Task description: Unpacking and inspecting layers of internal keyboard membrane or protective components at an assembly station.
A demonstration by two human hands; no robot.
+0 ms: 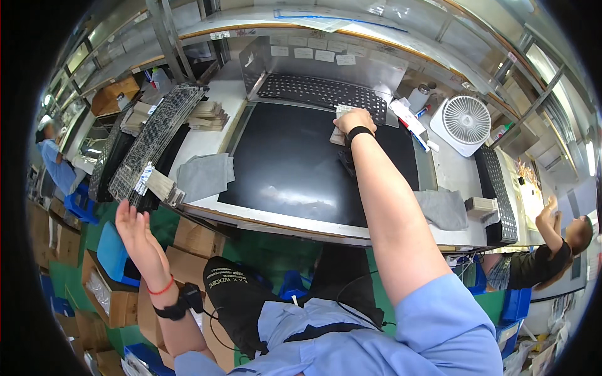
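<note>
My right hand [357, 120] grasps pale stack [338, 136] over black mat [282, 166]; keep edges square, pressure even. Left hand [137, 235] empty, relaxed.

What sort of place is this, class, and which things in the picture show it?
Probably a factory workshop or packing room. It shows in the smooth black rectangular mat on the white workbench, the long black strip patterned with pale dots, and the open brown cardboard box on the green floor.

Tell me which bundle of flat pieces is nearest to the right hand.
The bundle at the right hand, against the black mat; the other bundles lie beyond the mat's left and right sides.
</note>
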